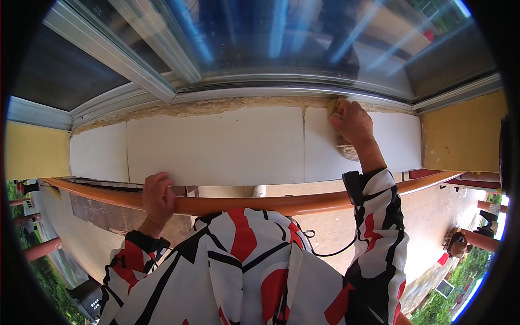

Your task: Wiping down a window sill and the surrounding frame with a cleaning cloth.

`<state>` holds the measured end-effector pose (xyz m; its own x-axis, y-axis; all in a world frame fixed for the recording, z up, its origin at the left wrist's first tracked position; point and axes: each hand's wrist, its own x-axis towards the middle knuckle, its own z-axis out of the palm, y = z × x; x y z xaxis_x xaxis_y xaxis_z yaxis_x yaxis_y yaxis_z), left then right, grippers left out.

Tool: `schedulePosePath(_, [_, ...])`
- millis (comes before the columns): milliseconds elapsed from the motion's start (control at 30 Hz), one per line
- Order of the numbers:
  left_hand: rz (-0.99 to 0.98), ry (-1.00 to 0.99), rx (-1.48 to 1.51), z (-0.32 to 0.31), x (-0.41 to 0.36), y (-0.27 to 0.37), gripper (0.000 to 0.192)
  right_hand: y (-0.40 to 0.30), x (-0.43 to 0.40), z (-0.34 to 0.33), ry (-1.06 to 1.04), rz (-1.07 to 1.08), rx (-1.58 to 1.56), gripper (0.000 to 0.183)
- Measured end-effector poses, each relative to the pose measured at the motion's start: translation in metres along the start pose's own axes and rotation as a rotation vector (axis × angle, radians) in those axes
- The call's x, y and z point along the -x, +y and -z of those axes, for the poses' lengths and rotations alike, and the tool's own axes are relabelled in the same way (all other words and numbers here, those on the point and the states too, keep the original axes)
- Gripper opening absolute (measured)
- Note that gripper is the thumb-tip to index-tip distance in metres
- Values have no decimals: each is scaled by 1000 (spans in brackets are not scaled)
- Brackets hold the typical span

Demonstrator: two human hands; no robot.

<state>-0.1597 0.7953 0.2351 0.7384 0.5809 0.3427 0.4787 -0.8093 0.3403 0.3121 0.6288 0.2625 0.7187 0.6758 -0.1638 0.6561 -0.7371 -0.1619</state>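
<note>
With curled fingers, my right hand (352,123) grips a crumpled tan cloth (336,109) and presses it against the rough mortar strip (227,103) at the foot of the window frame. A hanging part of the cloth shows below the wrist, over the white tiled sill (215,142). My left hand (158,197) rests on the orange handrail (260,205), its fingertips reaching the sill's front edge. No object shows in the left hand, though its palm side is hidden. The aluminium sliding window (252,87) runs along the far side of the sill.
Yellow wall sections (38,150) flank the sill on both sides. The handrail crosses just in front of my body. A black cable (333,254) loops beside my right side. Farther off at the right, a person (459,243) is near a red pillar (481,240).
</note>
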Motion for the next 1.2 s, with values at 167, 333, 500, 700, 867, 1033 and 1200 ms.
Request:
schedulePosePath(167, [-6, -4, -5, 0, 0, 1, 19, 0, 1, -1, 22, 15, 2, 26])
schedulePosePath(333, [0, -10, -1, 0, 0, 0, 19, -1, 0, 2, -10, -1, 8, 26])
schedulePosePath(500, [1, -4, -8, 0, 1, 0, 19, -2, 0, 1, -17, -6, 10, 26])
schedulePosePath(700, [3, -15, -9, 1, -1, 2, 19, 0, 0, 1, -6, 0, -4, 25])
schedulePosePath(867, [3, -19, -6, 1, -2, 2, 19, 4, -1, -2, -2, 14, -23, 24])
schedulePosePath(1033, [0, -12, -4, 0, -2, 1, 20, 3, 2, -6, 55, 10, -29, 24])
schedulePosePath(1200, [2, 7, -1, 1, 0, 0, 19, 4, 11, -22, 205, 71, -3, 28])
